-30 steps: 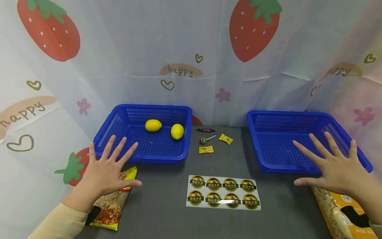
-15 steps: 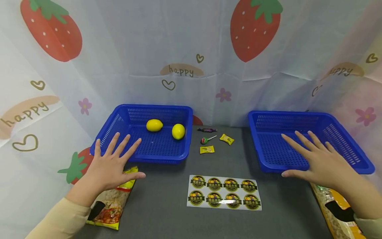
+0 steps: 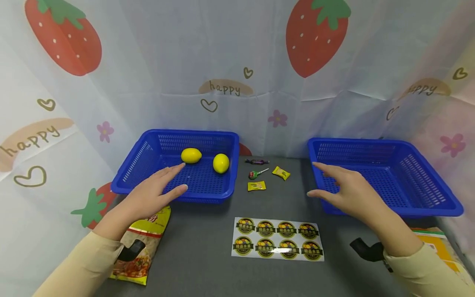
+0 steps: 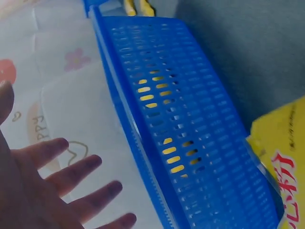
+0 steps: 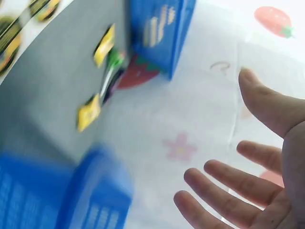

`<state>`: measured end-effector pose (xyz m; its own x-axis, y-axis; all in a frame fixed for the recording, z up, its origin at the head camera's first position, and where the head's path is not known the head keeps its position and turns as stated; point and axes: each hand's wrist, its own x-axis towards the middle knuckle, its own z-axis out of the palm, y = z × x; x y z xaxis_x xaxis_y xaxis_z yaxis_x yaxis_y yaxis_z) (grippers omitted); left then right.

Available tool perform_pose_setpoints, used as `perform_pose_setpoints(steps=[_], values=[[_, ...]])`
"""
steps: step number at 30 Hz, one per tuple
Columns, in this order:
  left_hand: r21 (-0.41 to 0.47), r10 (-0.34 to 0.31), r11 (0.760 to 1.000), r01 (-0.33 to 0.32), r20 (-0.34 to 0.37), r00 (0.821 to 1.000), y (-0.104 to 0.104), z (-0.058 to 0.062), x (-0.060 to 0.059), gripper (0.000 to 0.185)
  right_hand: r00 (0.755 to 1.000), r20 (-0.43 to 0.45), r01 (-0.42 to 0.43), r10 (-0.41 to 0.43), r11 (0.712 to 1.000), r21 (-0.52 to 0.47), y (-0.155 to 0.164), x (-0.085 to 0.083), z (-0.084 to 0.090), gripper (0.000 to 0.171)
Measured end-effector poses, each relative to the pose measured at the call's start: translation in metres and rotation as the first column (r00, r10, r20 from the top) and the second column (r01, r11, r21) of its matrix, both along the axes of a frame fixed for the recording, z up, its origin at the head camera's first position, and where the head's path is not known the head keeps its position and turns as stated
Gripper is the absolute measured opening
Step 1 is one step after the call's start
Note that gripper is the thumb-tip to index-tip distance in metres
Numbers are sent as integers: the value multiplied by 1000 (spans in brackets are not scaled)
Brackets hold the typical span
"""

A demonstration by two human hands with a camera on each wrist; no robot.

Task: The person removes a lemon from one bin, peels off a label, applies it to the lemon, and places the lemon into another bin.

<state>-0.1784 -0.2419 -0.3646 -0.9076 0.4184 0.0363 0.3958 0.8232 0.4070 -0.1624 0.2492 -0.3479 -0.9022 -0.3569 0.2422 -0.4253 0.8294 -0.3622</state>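
Two yellow lemons (image 3: 191, 155) (image 3: 220, 163) lie in the left blue basket (image 3: 141, 154). My left hand (image 3: 154, 194) hovers over that basket's near rim, fingers straight, holding nothing; in the left wrist view its fingers (image 4: 71, 174) spread beside the basket wall (image 4: 190, 138). My right hand (image 3: 343, 189) hangs open in front of the left corner of the right blue basket (image 3: 419, 181), which holds nothing. In the right wrist view its fingers (image 5: 224, 186) are spread. A sticker sheet (image 3: 277, 239) lies on the grey table between my arms.
Small sweets (image 3: 257, 185) (image 3: 281, 173), a lollipop (image 3: 256, 174) and a dark wrapped candy (image 3: 256, 161) lie between the baskets. A snack bag (image 3: 139, 249) sits under my left forearm, an orange packet (image 3: 438, 243) at the right. Strawberry-print cloth (image 3: 237, 62) surrounds the table.
Both hands have moved inward: the left toward the lemons over the basket rim, the right leftward off the right basket to its left corner. The orange packet is more uncovered.
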Motion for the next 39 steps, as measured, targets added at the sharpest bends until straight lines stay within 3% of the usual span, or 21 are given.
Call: perform_pose_setpoints(steps=[6,10,14,25,31,35,39], values=[[171,16,985,-28,68,998,-3,2,-18,61,997,46,-61,67,990,-127,-43,-15,-11,79],[251,39,966,-66,112,993,-6,4,-31,61,991,85,-80,104,967,-243,-70,-23,-19,80],[279,54,956,-88,125,991,-2,8,-47,60,983,129,-79,130,937,-342,-94,-29,-30,81],[330,53,937,-117,195,979,18,19,-82,65,942,309,22,131,894,-448,-148,-47,-68,84],[391,7,917,-79,183,983,37,18,-104,66,921,353,41,164,861,-507,-169,-51,-80,86],[385,-6,921,-62,174,985,48,22,-115,64,901,378,37,213,830,-556,-181,-52,-86,87],[351,-8,934,-64,201,980,58,19,-127,65,884,408,48,229,823,-566,-185,-50,-92,89]])
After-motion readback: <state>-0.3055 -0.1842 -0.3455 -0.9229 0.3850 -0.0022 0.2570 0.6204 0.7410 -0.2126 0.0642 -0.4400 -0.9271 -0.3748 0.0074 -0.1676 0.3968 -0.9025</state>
